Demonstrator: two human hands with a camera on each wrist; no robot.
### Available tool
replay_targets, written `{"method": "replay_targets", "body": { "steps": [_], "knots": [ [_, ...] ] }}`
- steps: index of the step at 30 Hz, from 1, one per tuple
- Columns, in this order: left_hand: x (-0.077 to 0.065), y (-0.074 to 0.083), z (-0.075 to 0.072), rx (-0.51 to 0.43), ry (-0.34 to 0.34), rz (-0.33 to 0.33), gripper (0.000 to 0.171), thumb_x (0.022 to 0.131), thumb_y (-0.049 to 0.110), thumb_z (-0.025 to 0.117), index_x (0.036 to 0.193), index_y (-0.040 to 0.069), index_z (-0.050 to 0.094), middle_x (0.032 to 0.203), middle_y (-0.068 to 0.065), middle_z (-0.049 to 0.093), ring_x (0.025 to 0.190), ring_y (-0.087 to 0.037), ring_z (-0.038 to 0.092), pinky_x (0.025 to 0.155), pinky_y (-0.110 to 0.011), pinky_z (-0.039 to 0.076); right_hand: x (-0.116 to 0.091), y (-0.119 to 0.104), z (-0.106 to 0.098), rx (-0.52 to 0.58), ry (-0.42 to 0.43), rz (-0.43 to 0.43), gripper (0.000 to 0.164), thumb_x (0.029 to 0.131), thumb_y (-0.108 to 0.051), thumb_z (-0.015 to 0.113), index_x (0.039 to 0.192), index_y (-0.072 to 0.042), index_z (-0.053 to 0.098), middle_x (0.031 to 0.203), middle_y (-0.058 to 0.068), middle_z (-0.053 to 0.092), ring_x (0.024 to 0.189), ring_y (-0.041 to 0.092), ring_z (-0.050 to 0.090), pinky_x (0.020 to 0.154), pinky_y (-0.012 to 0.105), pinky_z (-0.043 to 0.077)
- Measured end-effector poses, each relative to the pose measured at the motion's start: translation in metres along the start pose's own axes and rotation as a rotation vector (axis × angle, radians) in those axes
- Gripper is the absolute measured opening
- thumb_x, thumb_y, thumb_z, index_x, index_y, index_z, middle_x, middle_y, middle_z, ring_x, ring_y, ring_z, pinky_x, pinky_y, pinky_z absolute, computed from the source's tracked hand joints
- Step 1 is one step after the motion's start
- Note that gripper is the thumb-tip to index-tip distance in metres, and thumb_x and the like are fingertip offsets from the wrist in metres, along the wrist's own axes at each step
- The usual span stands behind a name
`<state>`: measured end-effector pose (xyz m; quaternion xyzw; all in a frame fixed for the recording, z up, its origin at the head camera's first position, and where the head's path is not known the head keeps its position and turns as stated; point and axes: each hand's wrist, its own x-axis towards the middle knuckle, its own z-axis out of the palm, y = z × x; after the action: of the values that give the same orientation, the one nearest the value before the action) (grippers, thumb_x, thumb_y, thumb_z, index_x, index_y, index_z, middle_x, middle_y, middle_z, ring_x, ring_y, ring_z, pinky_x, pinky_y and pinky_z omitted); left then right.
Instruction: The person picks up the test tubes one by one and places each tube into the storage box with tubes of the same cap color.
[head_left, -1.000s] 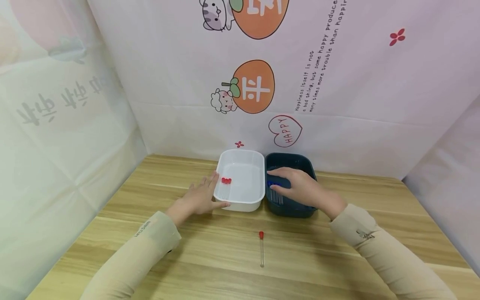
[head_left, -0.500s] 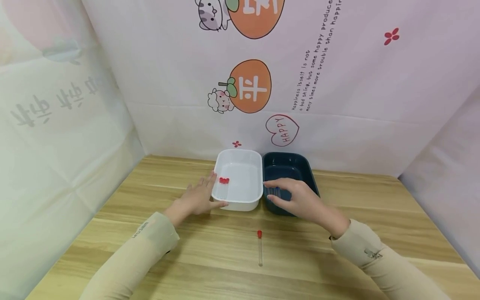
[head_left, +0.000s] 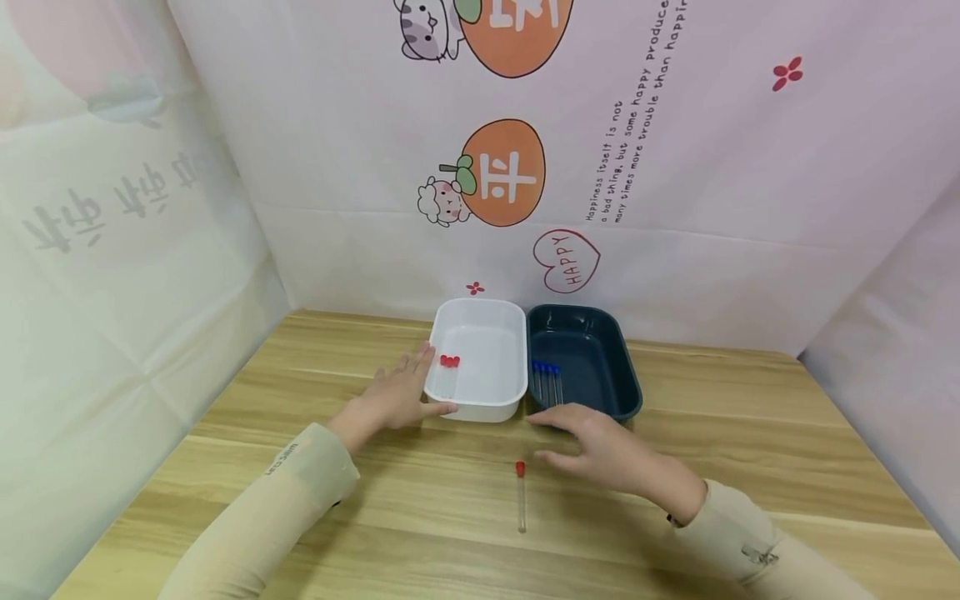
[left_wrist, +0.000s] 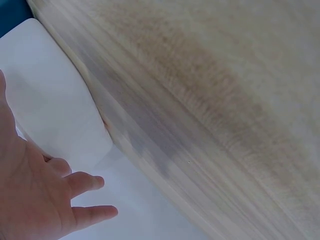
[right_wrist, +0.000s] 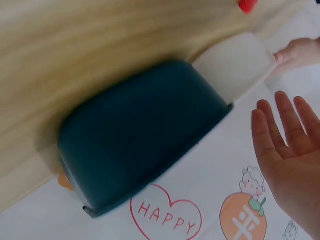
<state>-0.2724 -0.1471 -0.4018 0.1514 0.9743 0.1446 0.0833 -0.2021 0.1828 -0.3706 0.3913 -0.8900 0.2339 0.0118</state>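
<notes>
My left hand [head_left: 393,396] rests against the left side of a white bin [head_left: 491,400], thumb at its front corner, fingers extended. In that bin lie several clear tubes with red caps [head_left: 449,362]. Beside it, a dark blue bin [head_left: 633,392] holds several clear tubes with blue caps [head_left: 547,367]. My right hand [head_left: 600,450] hovers over the dark bin's near edge with thumb and fingers apart and nothing between them. Just left of and below its fingertips, a single red-capped tube [head_left: 522,504] lies on the table. In the right wrist view, the right hand [right_wrist: 290,155] shows loosely spread fingers.
Both bins stand side by side against a printed cloth backdrop [head_left: 675,283] at the rear of the wooden table [head_left: 375,517]. Another cloth [head_left: 135,292] hangs along the left side.
My right hand has drawn back out of the dark bin towards me, uncovering the blue caps. The left hand stays at the white bin, and the loose red-capped tube has not moved.
</notes>
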Motion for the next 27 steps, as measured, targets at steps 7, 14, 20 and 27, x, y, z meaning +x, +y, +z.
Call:
{"method": "replay_targets", "body": {
  "steps": [7, 14, 20, 27],
  "knots": [
    [0.001, 0.000, -0.001, -0.001, -0.003, 0.001, 0.116, 0.089, 0.074, 0.060, 0.165, 0.005, 0.007, 0.172, -0.009, 0.001, 0.154, -0.041, 0.013, 0.115, -0.072, 0.014, -0.005, 0.001, 0.013, -0.027, -0.074, 0.027, 0.047, 0.095, -0.027, 0.075, 0.135, -0.003, 0.065, 0.137, 0.009, 0.063, 0.128, 0.030, 0.057, 0.104, 0.049, 0.048],
    [0.000, 0.002, -0.001, -0.003, 0.002, 0.004, 0.116, 0.089, 0.074, 0.061, 0.165, 0.004, 0.008, 0.172, -0.009, 0.002, 0.154, -0.042, 0.013, 0.115, -0.073, 0.014, -0.009, 0.001, 0.021, -0.050, -0.140, 0.078, 0.059, 0.092, -0.036, 0.078, 0.137, -0.001, 0.061, 0.143, 0.014, 0.056, 0.132, 0.033, 0.052, 0.107, 0.051, 0.045],
    [0.000, 0.002, -0.001, -0.003, 0.003, 0.001, 0.116, 0.088, 0.074, 0.061, 0.165, 0.005, 0.009, 0.172, -0.009, 0.003, 0.154, -0.041, 0.014, 0.115, -0.073, 0.014, -0.010, -0.003, 0.032, -0.087, -0.216, 0.118, 0.084, 0.086, -0.049, 0.081, 0.144, 0.004, 0.054, 0.150, 0.020, 0.049, 0.139, 0.037, 0.046, 0.111, 0.054, 0.040],
    [0.000, 0.002, -0.001, 0.003, 0.001, 0.000, 0.116, 0.088, 0.074, 0.061, 0.165, 0.005, 0.008, 0.172, -0.009, 0.003, 0.154, -0.041, 0.014, 0.115, -0.072, 0.015, -0.009, -0.006, 0.043, -0.148, -0.214, 0.075, 0.093, 0.080, -0.057, 0.083, 0.143, 0.005, 0.054, 0.147, 0.019, 0.051, 0.137, 0.038, 0.048, 0.112, 0.053, 0.040]
  ]
}}
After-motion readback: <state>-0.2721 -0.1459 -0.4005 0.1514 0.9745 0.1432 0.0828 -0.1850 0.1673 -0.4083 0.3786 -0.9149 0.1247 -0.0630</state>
